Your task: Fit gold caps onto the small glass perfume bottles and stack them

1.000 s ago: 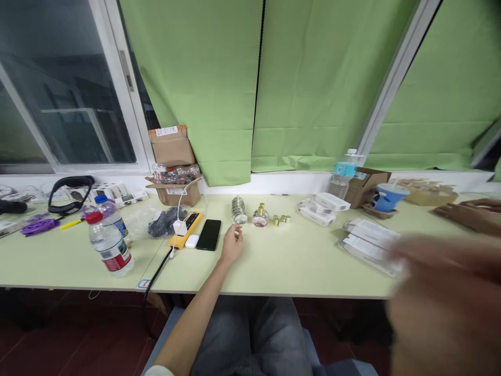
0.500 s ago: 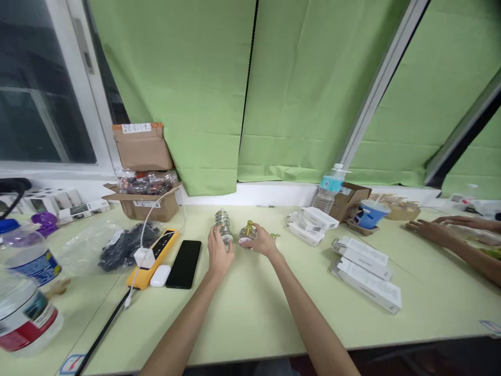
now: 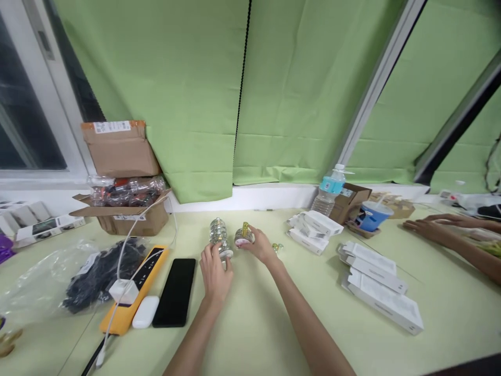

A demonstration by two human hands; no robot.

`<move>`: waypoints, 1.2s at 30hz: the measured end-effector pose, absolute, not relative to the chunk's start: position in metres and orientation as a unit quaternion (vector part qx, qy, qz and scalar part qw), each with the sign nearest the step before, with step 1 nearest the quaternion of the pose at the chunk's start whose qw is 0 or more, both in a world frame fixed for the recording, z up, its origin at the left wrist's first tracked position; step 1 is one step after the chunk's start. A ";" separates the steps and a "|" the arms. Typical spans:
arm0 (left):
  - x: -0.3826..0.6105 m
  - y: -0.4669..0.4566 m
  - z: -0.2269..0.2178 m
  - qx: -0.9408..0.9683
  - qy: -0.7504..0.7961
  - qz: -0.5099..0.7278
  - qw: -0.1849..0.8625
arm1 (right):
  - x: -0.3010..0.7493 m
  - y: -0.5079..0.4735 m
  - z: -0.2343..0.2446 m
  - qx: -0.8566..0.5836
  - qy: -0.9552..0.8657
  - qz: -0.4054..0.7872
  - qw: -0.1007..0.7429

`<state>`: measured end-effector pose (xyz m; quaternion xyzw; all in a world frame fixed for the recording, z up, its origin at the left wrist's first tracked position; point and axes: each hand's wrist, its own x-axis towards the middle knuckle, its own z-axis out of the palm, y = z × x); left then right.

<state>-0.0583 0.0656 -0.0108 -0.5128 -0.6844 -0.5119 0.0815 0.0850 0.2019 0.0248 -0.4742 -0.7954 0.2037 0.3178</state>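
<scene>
My left hand is closed round the base of a ribbed clear glass bottle that stands on the pale green table. My right hand grips a small round glass bottle with a gold top just to the right of it. A few small gold caps lie on the table just past my right hand.
A black phone, a white case and a yellow power strip lie to the left, with cardboard boxes behind. White boxes, a water bottle and a blue cup stand at right. Another person's hands rest far right.
The camera has moved closer and tilted down. My right hand came in from the blurred foreground to the round bottle; my left hand moved up onto the ribbed bottle.
</scene>
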 end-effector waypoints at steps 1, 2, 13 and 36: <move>-0.059 0.065 -0.011 -0.519 -0.683 -0.507 0.080 | 0.090 0.198 0.025 -0.468 -0.792 0.191 0.342; -0.060 0.065 -0.012 -0.525 -0.681 -0.504 0.076 | 0.096 0.194 0.025 -0.461 -0.786 0.179 0.371; -0.066 0.072 -0.029 -0.601 -0.554 -0.559 -0.138 | 0.168 0.164 0.006 -0.482 -0.728 0.099 0.478; -0.064 0.055 -0.009 -0.668 -0.537 -0.468 -0.218 | 0.150 0.151 0.001 -0.399 -0.757 0.361 0.371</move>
